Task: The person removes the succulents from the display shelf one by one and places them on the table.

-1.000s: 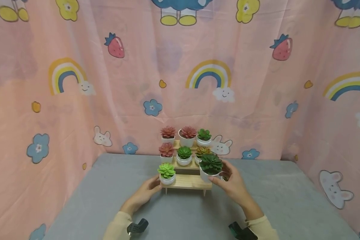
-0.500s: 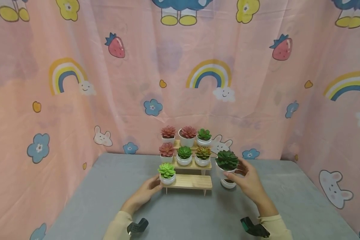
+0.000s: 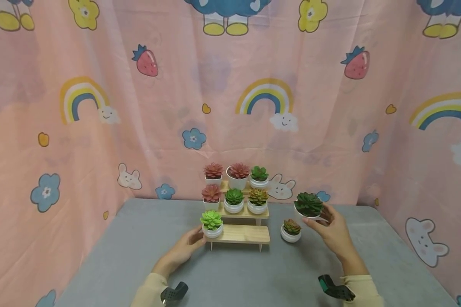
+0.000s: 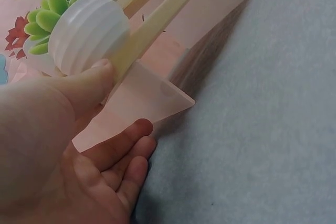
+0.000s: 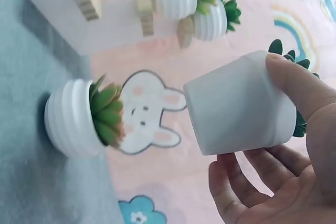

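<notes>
My right hand (image 3: 336,232) holds a dark green potted succulent (image 3: 308,204) in a white pot, up off the table and right of the tiered plant stand (image 3: 246,233). In the right wrist view the thumb presses the pot's rim side and the fingers curl under the smooth white pot (image 5: 241,106). At the stand's left end my left hand (image 3: 182,248) grips the lowest step, thumb by the ribbed pot of the bright green succulent (image 3: 212,224), fingers against the white side panel (image 4: 142,95). A small brownish-green succulent (image 3: 291,230) stands on the table between stand and right hand.
On the upper steps sit several potted succulents: red ones (image 3: 211,194), green ones (image 3: 234,199) and a yellowish one (image 3: 258,199). The grey table (image 3: 246,277) meets a pink patterned curtain (image 3: 169,106) behind.
My right hand has carried the dark green succulent from over the lowest step rightward, uncovering the small brownish-green succulent on the table. The left hand stays at the stand's left end.
</notes>
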`<control>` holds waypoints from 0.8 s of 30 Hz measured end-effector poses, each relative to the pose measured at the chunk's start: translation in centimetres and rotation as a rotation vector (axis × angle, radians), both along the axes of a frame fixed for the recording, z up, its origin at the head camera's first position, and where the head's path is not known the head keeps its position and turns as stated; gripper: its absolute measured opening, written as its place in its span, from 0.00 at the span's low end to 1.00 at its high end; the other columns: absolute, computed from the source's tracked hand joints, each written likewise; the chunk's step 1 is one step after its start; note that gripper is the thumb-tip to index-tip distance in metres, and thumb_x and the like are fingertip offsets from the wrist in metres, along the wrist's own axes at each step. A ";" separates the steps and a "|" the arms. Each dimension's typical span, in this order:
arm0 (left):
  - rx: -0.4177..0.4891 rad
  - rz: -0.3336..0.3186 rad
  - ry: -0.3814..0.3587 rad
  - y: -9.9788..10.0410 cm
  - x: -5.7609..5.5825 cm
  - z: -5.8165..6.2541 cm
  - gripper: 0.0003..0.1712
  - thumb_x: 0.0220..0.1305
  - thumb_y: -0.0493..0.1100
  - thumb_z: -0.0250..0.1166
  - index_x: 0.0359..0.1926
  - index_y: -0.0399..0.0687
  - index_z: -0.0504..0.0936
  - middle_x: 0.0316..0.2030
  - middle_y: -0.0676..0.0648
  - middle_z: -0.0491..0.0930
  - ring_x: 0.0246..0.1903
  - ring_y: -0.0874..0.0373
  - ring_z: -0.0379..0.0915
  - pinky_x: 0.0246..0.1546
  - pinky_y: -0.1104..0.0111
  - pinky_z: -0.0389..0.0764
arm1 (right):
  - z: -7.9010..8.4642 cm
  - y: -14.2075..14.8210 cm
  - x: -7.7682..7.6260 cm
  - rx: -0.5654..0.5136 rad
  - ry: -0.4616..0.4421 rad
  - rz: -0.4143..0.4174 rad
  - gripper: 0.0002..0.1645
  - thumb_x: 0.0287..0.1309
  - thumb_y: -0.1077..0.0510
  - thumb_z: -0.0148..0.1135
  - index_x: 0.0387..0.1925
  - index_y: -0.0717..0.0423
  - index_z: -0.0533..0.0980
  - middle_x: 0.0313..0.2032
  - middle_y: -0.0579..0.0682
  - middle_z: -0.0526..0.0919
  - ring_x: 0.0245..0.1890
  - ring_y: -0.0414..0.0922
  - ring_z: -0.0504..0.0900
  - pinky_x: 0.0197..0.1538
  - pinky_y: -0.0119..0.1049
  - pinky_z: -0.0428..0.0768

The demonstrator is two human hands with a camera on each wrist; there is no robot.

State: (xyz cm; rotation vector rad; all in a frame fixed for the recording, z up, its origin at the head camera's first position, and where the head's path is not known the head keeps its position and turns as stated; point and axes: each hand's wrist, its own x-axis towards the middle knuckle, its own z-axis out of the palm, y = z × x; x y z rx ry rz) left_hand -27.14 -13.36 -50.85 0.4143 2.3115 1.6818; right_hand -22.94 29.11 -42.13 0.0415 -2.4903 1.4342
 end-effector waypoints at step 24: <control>0.009 -0.010 -0.008 -0.1 -0.3 -0.4 0.39 0.76 0.51 0.58 0.79 0.43 0.56 0.73 0.30 0.63 0.74 0.32 0.57 0.72 0.40 0.62 | -3.7 3.0 -1.7 -0.083 -0.251 -0.185 0.56 0.65 0.52 0.68 0.79 0.64 0.45 0.77 0.71 0.52 0.73 0.68 0.62 0.65 0.50 0.78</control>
